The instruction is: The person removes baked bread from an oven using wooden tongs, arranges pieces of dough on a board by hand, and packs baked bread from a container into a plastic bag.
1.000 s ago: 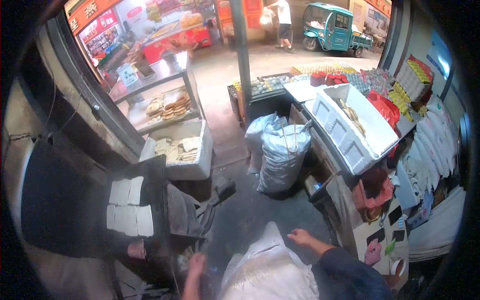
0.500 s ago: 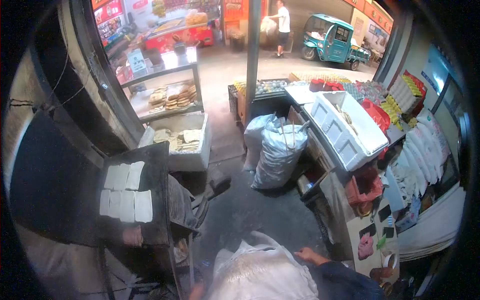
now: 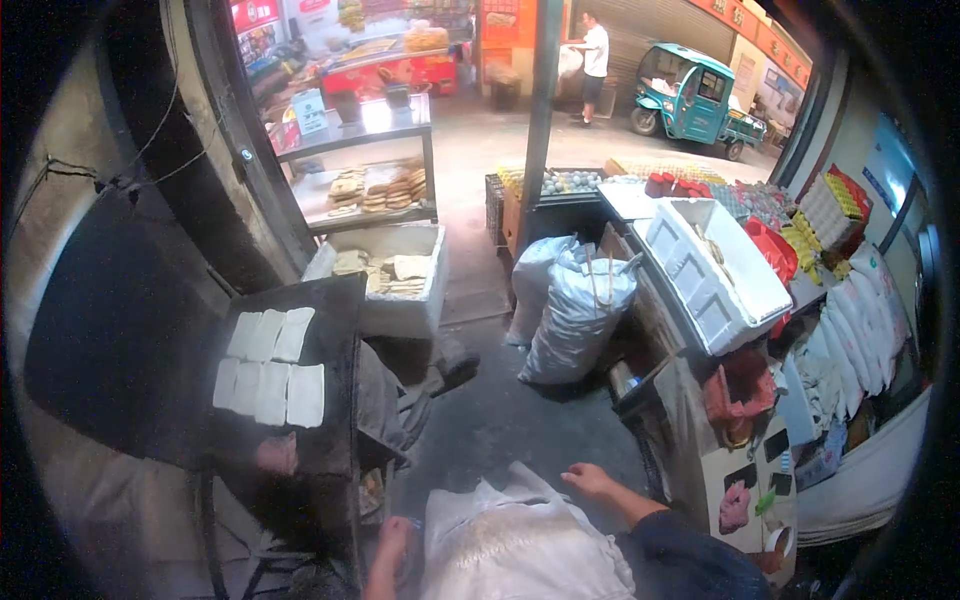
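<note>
My right hand (image 3: 594, 482) is in front of my body at the lower middle. Its fingers are loosely apart, with nothing seen in them. My left hand (image 3: 396, 540) hangs low, between the dark table and my white apron (image 3: 520, 550); its fingers are small and blurred. Neither hand touches the flat white dough pieces (image 3: 262, 365), which lie in two rows on the dark table (image 3: 335, 330) at the left. A small pinkish cloth (image 3: 278, 455) rests at the table's near edge.
A white foam box (image 3: 420, 300) with flat pale pieces stands behind the table. Stuffed sacks (image 3: 575, 320) sit on the floor ahead. Along the right counter are another foam box (image 3: 715, 275), a red basket (image 3: 738, 390) and phones. A person (image 3: 593, 65) stands outside near a teal three-wheeler (image 3: 695, 95).
The surroundings have shifted right in view as my head turned left. My left hand has come up into sight beside the apron. My right hand has moved slightly up and left.
</note>
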Available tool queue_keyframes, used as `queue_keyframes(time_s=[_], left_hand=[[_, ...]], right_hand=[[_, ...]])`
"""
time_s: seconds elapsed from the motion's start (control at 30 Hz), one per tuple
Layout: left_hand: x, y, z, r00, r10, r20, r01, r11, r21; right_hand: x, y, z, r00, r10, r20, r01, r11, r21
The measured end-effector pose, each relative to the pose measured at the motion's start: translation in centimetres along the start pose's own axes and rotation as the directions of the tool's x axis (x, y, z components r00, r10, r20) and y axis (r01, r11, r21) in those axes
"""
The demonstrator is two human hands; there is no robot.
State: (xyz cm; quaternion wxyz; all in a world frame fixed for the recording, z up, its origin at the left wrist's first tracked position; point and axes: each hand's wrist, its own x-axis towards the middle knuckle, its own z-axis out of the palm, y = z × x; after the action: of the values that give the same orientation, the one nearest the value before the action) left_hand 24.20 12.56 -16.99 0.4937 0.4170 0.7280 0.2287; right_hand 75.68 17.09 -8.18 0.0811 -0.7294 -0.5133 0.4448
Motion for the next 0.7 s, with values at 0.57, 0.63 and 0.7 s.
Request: queue_keyframes(time_s=[0.57, 0.63, 0.7], left_hand=[[-6.1, -3.4, -3.5, 0.899, -0.389, 0.201, 0.438, 0.787, -0.434], [-4.9, 0.5, -3.2, 0.92, -0.352, 0.172, 0.388, 0.763, -0.516], [-3.6, 4.9, -2.9, 0.949, -0.273, 0.157, 0.313, 0.75, -0.583]], right_hand=[[-4.7, 11.9, 3.8, 0.967, 0.249, 0.056, -0.243, 0.965, -0.097], [-4.7, 11.2, 3.3, 0.955, 0.277, 0.104, -0.271, 0.96, -0.067], [-4.2, 9.7, 3.3, 0.942, 0.315, 0.114, -0.313, 0.949, -0.035]])
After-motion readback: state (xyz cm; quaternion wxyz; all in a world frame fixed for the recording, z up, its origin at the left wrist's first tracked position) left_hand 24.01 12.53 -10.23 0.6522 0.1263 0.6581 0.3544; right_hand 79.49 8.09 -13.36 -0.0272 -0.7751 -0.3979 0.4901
